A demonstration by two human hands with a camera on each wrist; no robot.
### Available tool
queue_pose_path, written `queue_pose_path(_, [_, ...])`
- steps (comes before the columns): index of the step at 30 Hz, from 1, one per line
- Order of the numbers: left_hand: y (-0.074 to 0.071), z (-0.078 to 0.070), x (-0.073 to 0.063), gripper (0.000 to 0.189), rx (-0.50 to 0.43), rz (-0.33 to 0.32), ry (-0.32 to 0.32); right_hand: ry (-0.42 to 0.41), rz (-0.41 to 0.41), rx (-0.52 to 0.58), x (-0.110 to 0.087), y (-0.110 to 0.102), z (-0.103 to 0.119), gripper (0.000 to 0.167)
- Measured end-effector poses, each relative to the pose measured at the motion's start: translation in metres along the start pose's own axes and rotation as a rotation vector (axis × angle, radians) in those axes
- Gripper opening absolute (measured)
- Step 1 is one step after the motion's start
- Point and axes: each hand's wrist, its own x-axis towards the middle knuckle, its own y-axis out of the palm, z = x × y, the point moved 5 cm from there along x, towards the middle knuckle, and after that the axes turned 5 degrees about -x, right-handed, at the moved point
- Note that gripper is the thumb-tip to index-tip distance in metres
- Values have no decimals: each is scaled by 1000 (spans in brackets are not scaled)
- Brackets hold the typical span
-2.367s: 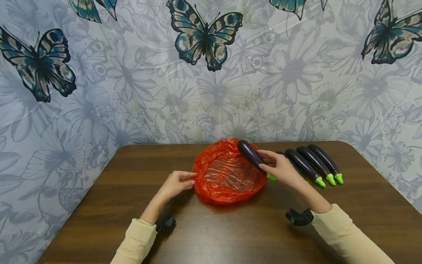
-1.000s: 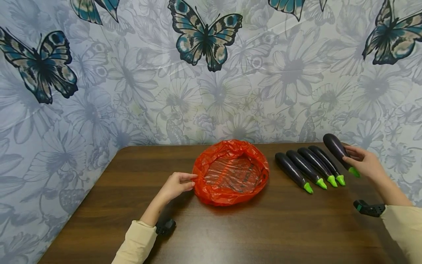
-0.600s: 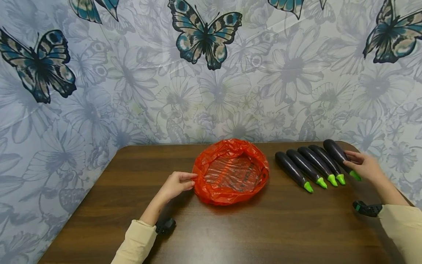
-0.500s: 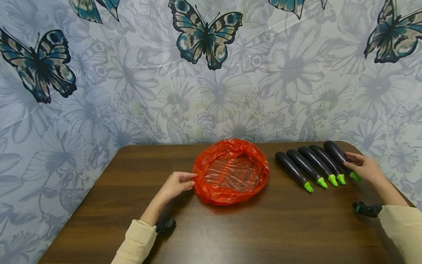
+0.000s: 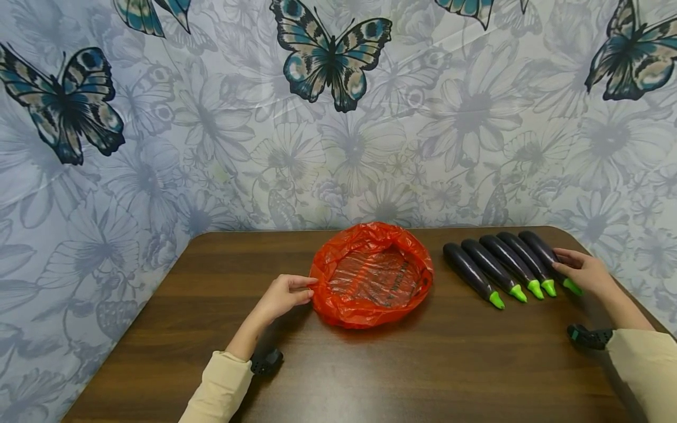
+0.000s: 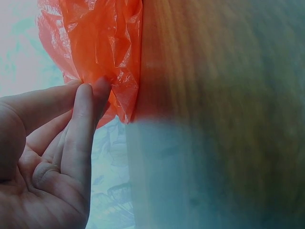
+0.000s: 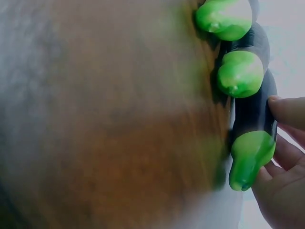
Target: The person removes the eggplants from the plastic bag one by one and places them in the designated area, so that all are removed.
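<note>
A red plastic bag (image 5: 370, 317), its mouth rolled into a round rim, lies at the middle of the table. My left hand (image 5: 282, 298) pinches the left side of that rim; the left wrist view shows thumb and fingertips meeting on the crinkled plastic (image 6: 102, 43). At the right, several dark eggplants with green stem ends lie side by side, slanting. My right hand (image 5: 587, 271) holds the rightmost eggplant (image 5: 538, 247). In the right wrist view the thumb (image 7: 288, 112) lies on that eggplant's dark body, near the green cap (image 7: 251, 155), while other fingers are partly hidden behind it.
The brown wooden table (image 5: 402, 376) carries the bag and the eggplants, and its right edge runs close by my right hand. Behind it hangs a floral cloth with butterflies (image 5: 330, 59). The leftmost eggplant (image 5: 468, 270) lies a short gap from the bag.
My right hand has carried an eggplant from over the bag to the right end of the row and lowered it beside the others. The left hand stays at the bag's rim.
</note>
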Motion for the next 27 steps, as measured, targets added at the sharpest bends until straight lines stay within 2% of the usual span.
queue_pose_path(9, [-1, 1, -4, 31, -6, -10, -4, 0, 16, -36, 3, 1, 4, 53])
queue_pose_path(20, [-2, 1, -6, 31, -17, -16, 0, -76, -12, -48, -2, 0, 7, 52])
queue_pose_path(23, [3, 2, -7, 31, -40, -1, -1, -80, -23, -43, -8, -1, -9, 54])
queue_pose_path(27, [10, 3, -6, 31, -64, 24, 7, -71, -105, -92, -14, -1, -51, 59])
